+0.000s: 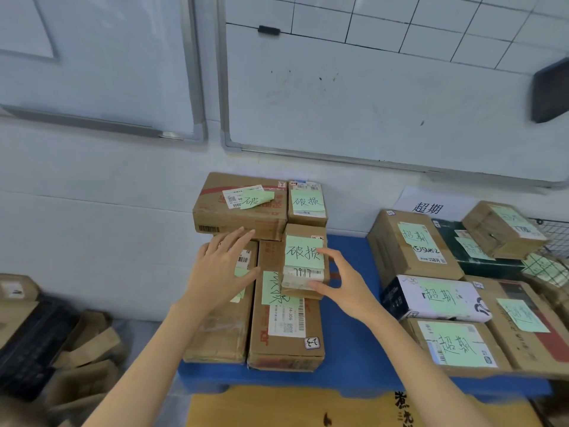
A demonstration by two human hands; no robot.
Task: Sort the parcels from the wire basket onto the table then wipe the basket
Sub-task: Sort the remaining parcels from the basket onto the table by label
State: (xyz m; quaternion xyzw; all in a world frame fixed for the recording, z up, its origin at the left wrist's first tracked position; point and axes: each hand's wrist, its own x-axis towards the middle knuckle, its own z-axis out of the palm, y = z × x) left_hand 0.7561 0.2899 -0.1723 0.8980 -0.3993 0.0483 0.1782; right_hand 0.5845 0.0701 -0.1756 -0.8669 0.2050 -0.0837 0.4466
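Centre of frame, on the blue bench: small parcel sits on top of a long carton, in the left group of boxes.

- Right hand holds it from its right side. Index fingertip on the upper edge by the green note, thumb on the lower edge. Medium span, fingers curled round the box.
- Left hand is wide, fingers straight and spread, holding nothing. It's over the left carton, fingertips near the front face of the rear carton. Can't tell if it's actually touching either.
- Wire basket is at the far right edge, mostly out of frame, parcels piled beside it. Second group with a white parcel sits lower right, well apart from the left stack.

Handling, my read:
- Plain taped cardboard, small, so probably light and stiff enough for a one-hand pinch.
- Note reads 破损 (damaged), so contents may be loose or broken. Go gentle, no squeezing the flaps.
- Grip two opposite cardboard faces, not the green note or the shipping label; the paper looks loosely stuck and would peel or slip.
- It's perched on a smooth carton top, so it could slide if nudged. Set it flat and square before letting go.
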